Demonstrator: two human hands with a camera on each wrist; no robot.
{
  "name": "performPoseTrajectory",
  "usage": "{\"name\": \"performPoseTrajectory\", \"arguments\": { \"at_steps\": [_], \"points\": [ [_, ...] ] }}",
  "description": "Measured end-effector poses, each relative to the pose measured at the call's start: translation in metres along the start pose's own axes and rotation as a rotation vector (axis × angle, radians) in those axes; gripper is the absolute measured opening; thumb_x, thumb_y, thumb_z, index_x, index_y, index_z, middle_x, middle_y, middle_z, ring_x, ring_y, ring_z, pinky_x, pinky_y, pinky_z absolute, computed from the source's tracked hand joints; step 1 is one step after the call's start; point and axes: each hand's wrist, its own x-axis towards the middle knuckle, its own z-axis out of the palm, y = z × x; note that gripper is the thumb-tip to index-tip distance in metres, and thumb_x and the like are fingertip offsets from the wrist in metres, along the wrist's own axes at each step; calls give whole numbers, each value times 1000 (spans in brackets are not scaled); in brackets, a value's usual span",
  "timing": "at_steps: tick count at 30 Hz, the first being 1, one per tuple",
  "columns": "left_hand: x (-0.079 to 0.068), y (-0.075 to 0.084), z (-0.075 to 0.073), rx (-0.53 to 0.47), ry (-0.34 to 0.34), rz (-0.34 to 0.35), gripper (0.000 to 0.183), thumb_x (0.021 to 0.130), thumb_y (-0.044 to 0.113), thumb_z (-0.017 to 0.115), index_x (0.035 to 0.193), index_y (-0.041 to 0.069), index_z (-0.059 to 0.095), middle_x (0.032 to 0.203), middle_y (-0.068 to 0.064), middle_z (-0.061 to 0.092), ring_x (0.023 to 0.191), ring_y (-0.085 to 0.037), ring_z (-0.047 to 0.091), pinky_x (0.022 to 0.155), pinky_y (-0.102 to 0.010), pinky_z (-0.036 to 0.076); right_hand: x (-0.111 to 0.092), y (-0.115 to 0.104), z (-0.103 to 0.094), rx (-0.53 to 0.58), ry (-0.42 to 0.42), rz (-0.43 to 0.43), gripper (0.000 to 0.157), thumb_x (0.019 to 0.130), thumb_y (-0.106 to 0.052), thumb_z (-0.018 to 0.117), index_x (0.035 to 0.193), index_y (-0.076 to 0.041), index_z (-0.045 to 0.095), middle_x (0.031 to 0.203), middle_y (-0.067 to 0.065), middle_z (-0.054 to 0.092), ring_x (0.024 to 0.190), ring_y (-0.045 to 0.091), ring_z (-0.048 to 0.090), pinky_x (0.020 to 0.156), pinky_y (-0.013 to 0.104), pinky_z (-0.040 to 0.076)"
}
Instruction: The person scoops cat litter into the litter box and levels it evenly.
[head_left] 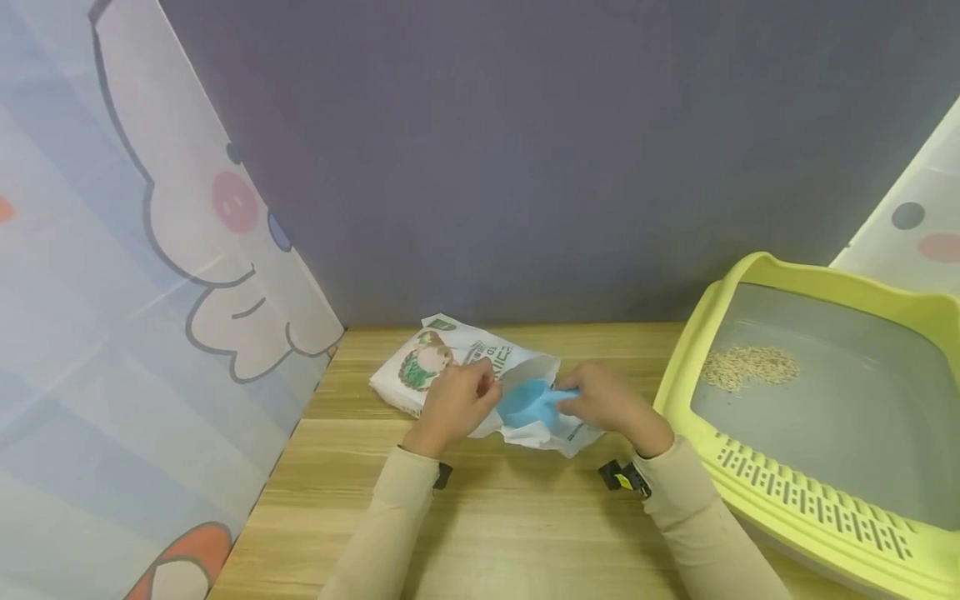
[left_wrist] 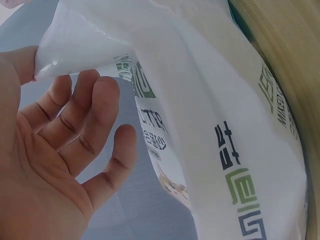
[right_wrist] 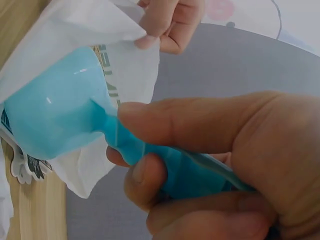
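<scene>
Blue scoop (right_wrist: 56,107), glossy, rounded, wavy-handled, inside open, crinkled white bag (left_wrist: 215,115)

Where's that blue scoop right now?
In the head view, the blue scoop is just below centre, its bowl in the open mouth of the white bag, its handle in the right hand.

Bag (head_left: 501,357) left of tray (head_left: 832,417)

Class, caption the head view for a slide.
Left hand holds a white bag by its edge; right hand grips a blue scoop.
</scene>
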Motion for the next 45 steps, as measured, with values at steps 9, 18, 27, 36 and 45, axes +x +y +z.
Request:
{"name": "performPoseTrajectory", "arguments": {
  "at_steps": [9, 18, 27, 36, 45],
  "points": [
    [0, -1, -1, 6, -31, -21, 20, 92, 24, 66, 76, 21, 54, 59, 12, 47, 54, -5, 41, 56, -25, 35, 5, -9, 8, -35, 45, -43, 14, 90, -11, 70, 76, -9, 71, 73, 0, 64, 58, 9, 55, 53, 26, 46],
    [0, 0, -2, -3, -40, -25, 19, 92, 23, 65, 76, 21, 54, 58, 12, 45, 53, -5, 39, 52, -23, 32, 14, -18, 19, -24, 77, -11, 20, 89, -10, 70, 70, -10, 65, 60, -3, 49, 53, 10, 46, 52, 24, 41],
    [-1, 1, -3, -16, -22, -11, 18, 91, 20, 64, 76, 19, 54, 58, 11, 44, 53, -5, 39, 49, -22, 30, 22, -20, 31, 4, 121, 6, 12, 88, -10, 72, 76, -8, 71, 60, -2, 50, 51, 10, 45, 49, 23, 38],
    [0, -1, -2, -12, -17, -8, 20, 92, 20, 64, 76, 19, 53, 57, 11, 42, 51, -5, 37, 47, -21, 29, 29, -17, 44, 13, 152, 25, 18, 88, -12, 74, 101, 0, 78, 62, 0, 53, 52, 10, 44, 51, 23, 38],
    [0, -4, 1, -6, -3, 4, 19, 91, 20, 62, 75, 20, 51, 57, 11, 42, 50, -4, 35, 46, -21, 27, 33, -17, 49, 41, 166, 32, 18, 89, -12, 75, 103, -3, 79, 64, 1, 59, 54, 11, 46, 54, 23, 39]
  ]
}}
